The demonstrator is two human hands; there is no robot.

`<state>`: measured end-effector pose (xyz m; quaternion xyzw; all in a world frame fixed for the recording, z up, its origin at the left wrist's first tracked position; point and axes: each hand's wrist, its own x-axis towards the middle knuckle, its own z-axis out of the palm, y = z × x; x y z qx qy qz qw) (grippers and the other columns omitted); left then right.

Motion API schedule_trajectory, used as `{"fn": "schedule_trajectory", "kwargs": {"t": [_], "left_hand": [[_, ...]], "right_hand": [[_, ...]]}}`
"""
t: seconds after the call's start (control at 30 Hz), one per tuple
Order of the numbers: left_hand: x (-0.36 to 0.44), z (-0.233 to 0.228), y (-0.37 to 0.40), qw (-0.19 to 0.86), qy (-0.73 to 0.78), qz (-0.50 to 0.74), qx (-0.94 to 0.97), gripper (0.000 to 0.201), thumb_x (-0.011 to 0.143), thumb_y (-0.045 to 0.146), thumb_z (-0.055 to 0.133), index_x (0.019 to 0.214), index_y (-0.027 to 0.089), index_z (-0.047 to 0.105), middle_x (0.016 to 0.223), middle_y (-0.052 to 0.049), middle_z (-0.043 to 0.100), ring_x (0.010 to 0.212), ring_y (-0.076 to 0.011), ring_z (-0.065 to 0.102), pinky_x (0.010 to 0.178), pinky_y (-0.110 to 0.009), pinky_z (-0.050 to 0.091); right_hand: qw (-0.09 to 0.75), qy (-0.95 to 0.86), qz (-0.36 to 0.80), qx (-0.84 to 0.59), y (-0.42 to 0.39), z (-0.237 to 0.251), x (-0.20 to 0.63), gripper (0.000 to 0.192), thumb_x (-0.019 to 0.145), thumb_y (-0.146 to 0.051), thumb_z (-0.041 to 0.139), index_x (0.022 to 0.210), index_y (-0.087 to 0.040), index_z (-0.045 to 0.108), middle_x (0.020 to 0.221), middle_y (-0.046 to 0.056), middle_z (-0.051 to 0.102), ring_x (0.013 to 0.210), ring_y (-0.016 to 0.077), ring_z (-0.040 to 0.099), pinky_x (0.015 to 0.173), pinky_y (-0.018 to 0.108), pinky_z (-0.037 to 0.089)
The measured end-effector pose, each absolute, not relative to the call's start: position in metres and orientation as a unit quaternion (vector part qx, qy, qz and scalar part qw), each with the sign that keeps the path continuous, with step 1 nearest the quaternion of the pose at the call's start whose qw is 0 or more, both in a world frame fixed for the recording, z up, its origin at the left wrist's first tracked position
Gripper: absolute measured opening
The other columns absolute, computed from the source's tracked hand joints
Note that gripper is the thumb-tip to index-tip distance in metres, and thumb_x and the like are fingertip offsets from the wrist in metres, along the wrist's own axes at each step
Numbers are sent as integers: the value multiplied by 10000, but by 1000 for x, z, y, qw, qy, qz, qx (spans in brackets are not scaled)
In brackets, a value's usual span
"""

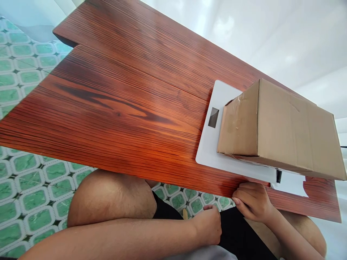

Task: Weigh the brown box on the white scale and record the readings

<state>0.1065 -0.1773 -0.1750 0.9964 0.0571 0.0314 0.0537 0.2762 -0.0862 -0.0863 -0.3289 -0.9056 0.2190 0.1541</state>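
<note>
Cardboard box (282, 130) already rests on scale (214, 144); our right hand (252, 202) curls at table edge (189, 177) — left hand (208, 225) loosely clenched, seemingly around a small stick.

I see a table (121, 108) w/ red-brown wood grain, semi-gloss, ridged look. Box (279, 126) is matt brown cardboard, clear tape glossy on its end. Scale (214, 144) is smooth white plastic or glass, can't tell which. Floor tiles (29, 187) are glossy green.

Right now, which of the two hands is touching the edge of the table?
The right hand. Its curled fingers rest against the edge of the wooden table, just below the white scale with the cardboard box. The left hand sits lower, over the lap.
</note>
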Motion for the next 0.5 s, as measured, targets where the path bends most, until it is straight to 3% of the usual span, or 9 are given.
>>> {"fn": "schedule_trajectory", "kwargs": {"t": [0.5], "left_hand": [[107, -174, -179, 58, 52, 15, 997, 374, 836, 377, 706, 517, 212, 601, 514, -30, 566, 529, -219, 581, 488, -356, 425]], "right_hand": [[156, -905, 215, -332, -88, -88, 277, 219, 948, -108, 475, 755, -193, 535, 599, -21, 526, 550, 130, 397, 548, 291, 298]]}}
